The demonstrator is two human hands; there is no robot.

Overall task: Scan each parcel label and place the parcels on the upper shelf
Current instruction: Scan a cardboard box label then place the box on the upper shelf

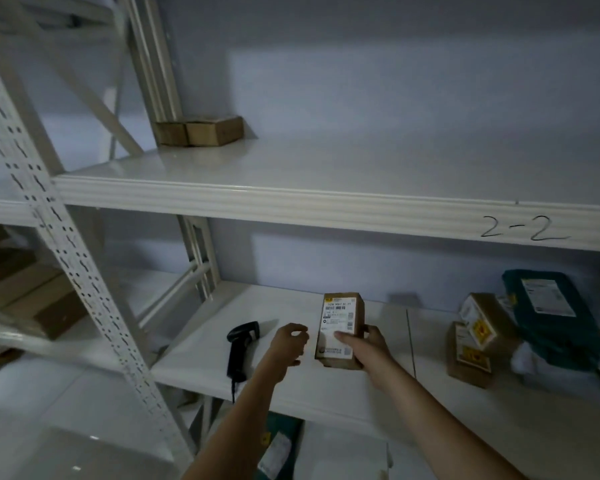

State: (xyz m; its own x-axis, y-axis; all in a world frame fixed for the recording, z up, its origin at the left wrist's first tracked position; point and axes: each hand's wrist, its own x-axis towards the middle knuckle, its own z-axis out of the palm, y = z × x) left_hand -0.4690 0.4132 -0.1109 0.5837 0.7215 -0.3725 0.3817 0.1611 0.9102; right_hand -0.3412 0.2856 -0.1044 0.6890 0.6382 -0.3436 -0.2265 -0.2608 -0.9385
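A small brown cardboard parcel [342,315] with a white barcode label facing me is held over the lower shelf [201,358]. My right hand [368,348] grips its lower right side, thumb across the label. My left hand [288,344] hovers just left of the parcel with fingers loosely curled, holding nothing. A black handheld scanner [240,344] lies on the lower shelf to the left of my left hand. The upper shelf [291,202], marked "2-2" on its front edge, carries two brown boxes [200,130] at its back left.
Two labelled brown boxes [475,337] and a dark green mailer bag [551,306] lie at the lower shelf's right. A perforated white upright [66,251] stands at left, with flat cardboard [32,299] beyond it. Another green parcel [278,445] lies below.
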